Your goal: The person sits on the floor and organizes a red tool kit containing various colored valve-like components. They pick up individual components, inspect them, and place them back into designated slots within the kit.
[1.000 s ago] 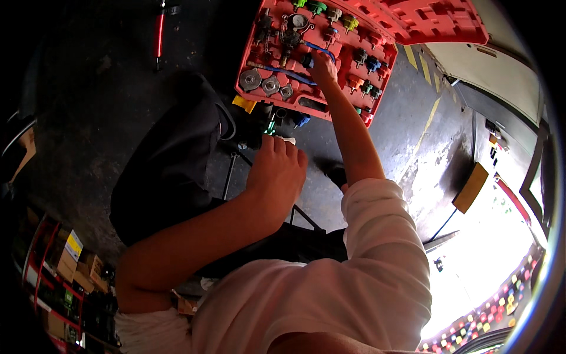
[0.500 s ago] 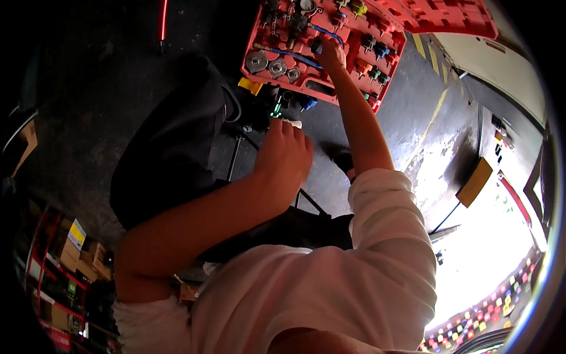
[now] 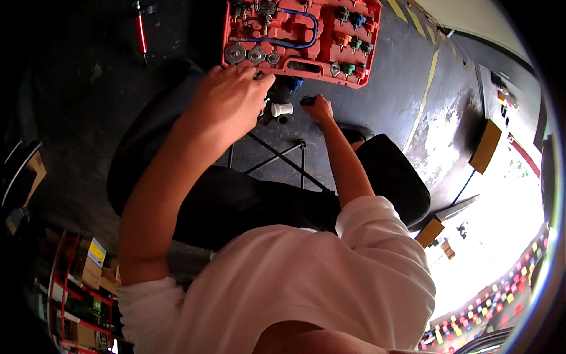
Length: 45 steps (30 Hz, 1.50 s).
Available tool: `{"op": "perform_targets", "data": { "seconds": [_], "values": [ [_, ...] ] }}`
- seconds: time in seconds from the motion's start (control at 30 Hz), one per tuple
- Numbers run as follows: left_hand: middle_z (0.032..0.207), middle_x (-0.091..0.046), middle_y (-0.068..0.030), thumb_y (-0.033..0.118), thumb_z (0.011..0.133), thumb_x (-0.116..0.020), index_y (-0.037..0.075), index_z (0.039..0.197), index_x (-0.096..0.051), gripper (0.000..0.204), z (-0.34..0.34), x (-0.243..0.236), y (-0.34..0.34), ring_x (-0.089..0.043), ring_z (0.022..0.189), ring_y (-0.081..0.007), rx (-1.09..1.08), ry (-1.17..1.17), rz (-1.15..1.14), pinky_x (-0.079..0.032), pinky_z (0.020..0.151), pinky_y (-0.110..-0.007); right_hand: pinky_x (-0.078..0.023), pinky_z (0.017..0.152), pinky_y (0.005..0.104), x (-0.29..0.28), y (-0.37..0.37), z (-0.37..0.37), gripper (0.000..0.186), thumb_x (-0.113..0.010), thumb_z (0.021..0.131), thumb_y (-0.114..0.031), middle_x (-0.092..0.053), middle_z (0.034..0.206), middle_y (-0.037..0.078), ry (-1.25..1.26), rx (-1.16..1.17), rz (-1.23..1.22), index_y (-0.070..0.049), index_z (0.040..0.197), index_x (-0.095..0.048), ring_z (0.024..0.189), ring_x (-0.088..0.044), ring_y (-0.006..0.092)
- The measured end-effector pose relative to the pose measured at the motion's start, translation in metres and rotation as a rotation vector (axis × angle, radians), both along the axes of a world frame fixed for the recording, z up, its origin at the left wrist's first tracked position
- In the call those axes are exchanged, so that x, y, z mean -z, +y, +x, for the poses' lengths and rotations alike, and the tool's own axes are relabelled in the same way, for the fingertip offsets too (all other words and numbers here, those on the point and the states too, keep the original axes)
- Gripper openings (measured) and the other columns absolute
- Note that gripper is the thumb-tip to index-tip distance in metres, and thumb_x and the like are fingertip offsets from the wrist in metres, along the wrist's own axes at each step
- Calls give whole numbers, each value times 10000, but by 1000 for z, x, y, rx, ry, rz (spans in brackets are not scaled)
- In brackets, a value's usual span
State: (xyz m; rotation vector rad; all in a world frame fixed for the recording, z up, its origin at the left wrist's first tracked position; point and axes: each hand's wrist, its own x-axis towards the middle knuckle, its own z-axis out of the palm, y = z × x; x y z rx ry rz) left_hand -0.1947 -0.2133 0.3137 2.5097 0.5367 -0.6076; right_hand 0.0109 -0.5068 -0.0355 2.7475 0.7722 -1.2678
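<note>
Right hand point(image 3: 321, 110) pinches a black fitting point(image 3: 307, 101) near the red case point(image 3: 325, 73), seemingly for control. Left hand point(image 3: 231, 105) curls nearby; grip hidden.

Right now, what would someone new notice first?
Probably the big red case at the top, with a blue hose looped inside. Just below it, the right hand holds a small dark piece, near a short white cylinder. At the lower right, white light glares.
</note>
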Motion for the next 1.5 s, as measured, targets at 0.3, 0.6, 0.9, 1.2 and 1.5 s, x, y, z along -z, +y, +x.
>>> {"op": "perform_targets", "data": {
  "seconds": [0.3,0.6,0.9,1.2,1.5],
  "values": [
    [1396,-629,-120,292,999,-659,129,1492,-520,538,20,1,6,-611,1275,-312,57,49,11,-430,1145,-482,-525,966,502,9,16,-14,652,-843,755,-296,-646,1235,137,-233,-180,229,-191,1344,-584,1193,-611,372],
    [1403,-626,-107,299,998,-661,127,1489,-537,535,23,6,7,-602,1289,-311,69,99,16,-426,1150,-477,-505,919,466,24,46,-20,418,-735,803,-210,-598,1254,90,-480,-350,457,-210,1216,-670,1157,-599,318],
    [1403,-629,-108,280,1013,-636,135,1488,-545,504,22,10,8,-606,1285,-305,68,32,96,-441,1139,-475,-492,973,454,-15,46,-27,338,-780,782,-178,-610,1274,79,-399,-463,544,-185,1112,-704,1183,-597,320],
    [1403,-636,-91,162,946,-710,163,1513,-513,600,42,23,2,-618,1282,-291,155,-81,66,-453,1134,-466,-524,990,386,-175,52,7,323,-782,890,-137,-681,1255,97,309,-37,699,-56,1180,-664,1139,-668,258],
    [1399,-641,-99,151,736,-885,217,1497,-519,848,74,14,-27,-610,1308,-299,215,-588,-171,-487,1115,-474,-470,1002,333,-283,44,41,310,-755,960,-96,-613,1148,16,939,202,1087,-55,1192,-555,1099,-588,127]
  ]
}}
